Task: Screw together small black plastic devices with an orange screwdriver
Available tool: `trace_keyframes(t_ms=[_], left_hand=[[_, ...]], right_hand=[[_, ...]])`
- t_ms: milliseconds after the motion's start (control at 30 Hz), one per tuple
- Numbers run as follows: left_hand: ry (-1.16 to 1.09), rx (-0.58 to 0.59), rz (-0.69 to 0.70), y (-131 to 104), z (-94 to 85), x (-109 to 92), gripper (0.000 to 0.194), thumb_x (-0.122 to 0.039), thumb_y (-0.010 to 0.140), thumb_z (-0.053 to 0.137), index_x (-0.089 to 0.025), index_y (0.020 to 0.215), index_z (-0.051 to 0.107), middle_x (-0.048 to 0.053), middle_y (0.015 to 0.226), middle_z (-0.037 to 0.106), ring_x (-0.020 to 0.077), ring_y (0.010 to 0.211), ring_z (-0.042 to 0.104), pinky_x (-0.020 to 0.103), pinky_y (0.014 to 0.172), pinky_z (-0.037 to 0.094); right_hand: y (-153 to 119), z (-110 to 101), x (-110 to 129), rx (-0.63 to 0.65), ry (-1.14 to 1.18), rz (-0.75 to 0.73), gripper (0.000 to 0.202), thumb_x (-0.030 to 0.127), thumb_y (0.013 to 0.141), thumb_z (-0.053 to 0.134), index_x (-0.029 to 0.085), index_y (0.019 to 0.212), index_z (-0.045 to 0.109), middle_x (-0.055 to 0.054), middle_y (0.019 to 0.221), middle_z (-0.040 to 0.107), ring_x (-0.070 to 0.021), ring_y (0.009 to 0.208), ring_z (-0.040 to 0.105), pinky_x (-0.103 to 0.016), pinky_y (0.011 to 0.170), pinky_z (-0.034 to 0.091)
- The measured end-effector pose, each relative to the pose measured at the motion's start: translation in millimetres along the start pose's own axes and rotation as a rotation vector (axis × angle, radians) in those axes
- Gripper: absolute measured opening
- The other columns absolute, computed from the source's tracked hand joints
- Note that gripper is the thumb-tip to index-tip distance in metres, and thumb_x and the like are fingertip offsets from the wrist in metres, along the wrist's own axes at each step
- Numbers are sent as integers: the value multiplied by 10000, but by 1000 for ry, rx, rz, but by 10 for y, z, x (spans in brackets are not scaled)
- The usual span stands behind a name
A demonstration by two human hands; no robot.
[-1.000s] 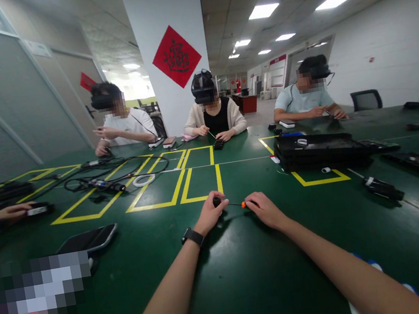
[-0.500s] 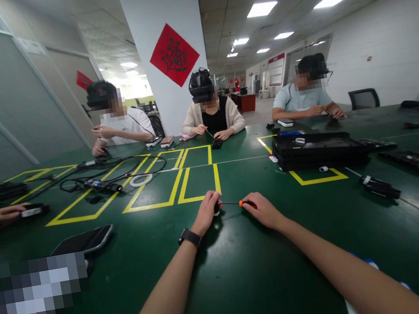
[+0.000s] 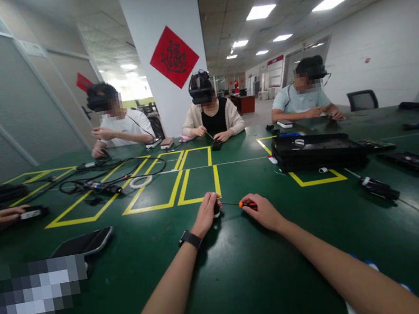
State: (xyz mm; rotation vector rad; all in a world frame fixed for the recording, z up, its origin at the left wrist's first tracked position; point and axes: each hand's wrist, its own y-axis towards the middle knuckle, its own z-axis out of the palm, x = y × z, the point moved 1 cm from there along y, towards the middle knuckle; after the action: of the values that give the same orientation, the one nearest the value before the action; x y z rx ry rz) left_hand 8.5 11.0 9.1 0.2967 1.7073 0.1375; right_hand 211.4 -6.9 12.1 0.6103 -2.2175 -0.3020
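Two hands | left fingers [image 3: 209, 200] gripping small black object [image 3: 216, 209] | right's round orange-black screwdriver [image 3: 248, 205]

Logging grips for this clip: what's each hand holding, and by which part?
Right hand: an orange-and-black screwdriver, by its handle. Left hand: a small dark object, pinched in the fingers; which part can't be told.

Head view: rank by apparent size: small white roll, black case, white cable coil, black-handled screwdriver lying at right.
1. black case
2. black-handled screwdriver
3. white cable coil
4. small white roll

Apparent size only; the screwdriver is nearer the camera than the coil.
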Motion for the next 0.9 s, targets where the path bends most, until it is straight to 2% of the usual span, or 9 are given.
trace_keyframes(t_ms=[567,900], left_hand=[[-81,-13,-4,14,-7,51,382,-512,830,328,-178,911,495,5,709,554,115,657,530,245,630,400],[-4,8,8,21,-3,52,377,-499,843,307,-178,898,497,-10,687,545,108,659,520,234,639,391]], right_hand=[[-4,-4,-16,-3,-8,0,165,243,794,512,196,933,587,-34,900,591,-156,850,535,-306,793,415],[-3,3,-13,3,-2,-5,178,256,796,513,189,941,592,-38,903,596,-157,852,535,-306,793,414]])
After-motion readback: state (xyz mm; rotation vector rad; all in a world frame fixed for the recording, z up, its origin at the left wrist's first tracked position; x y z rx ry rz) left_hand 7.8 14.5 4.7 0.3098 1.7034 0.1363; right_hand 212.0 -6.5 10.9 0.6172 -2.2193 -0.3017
